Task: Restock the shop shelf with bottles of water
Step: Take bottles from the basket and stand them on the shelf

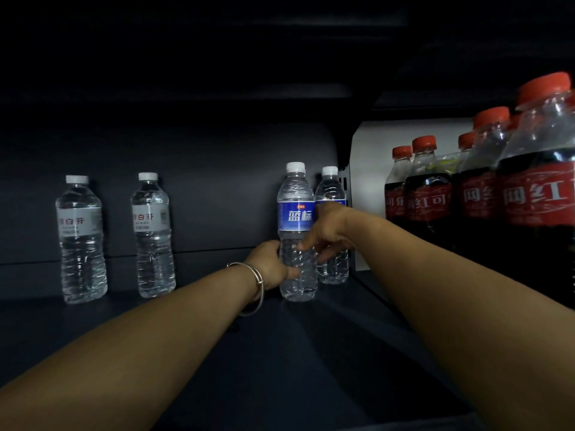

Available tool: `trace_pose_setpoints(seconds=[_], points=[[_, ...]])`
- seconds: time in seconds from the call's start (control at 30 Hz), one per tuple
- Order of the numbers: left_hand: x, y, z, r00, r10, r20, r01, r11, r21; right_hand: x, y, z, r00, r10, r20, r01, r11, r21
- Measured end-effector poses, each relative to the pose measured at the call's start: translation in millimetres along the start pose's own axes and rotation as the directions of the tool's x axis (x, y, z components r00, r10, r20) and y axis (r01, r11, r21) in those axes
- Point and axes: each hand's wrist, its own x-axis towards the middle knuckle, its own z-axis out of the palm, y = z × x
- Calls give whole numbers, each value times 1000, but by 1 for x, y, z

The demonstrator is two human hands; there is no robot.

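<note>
Both hands are reaching deep into a dark, matte shelf (280, 353). The left hand (269, 265) is gripping the lower, ribbed part of a clear plastic blue-label bottle (296, 231), its thumb curling across the front and its fingers going round the far side. The right hand (326, 228) is resting against the same bottle from the right at label height, with one finger (306, 242) pointing down onto the ribbed wall and the others loosely spread behind it. The bottle is standing upright near the shelf's back right corner, white cap on top, its glossy blue wrap facing forward. A second blue bottle (331, 188) is standing just behind and to its right, touching or nearly touching it; which, I cannot tell. Thin metal bangles (259, 279) are hanging on the left wrist.

Toward the left end of the shelf, two grey-label bottles (81, 241) (153, 236) are standing well apart, both clear, ribbed and white-capped. Beyond the shelf's right edge, dark cola bottles (429, 197) with red caps and red wraps are crowding together in rows.
</note>
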Motion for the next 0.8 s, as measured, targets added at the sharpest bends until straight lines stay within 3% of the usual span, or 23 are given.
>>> trace_pose_setpoints(seconds=[0.33, 0.8], points=[[8, -9, 0, 998, -9, -63, 16, 993, 113, 10, 1, 3, 998, 35, -47, -36, 999, -27], [-9, 12, -3, 994, -101, -51, 112, 941, 321, -7, -1, 10, 992, 28, -120, -37, 997, -68]])
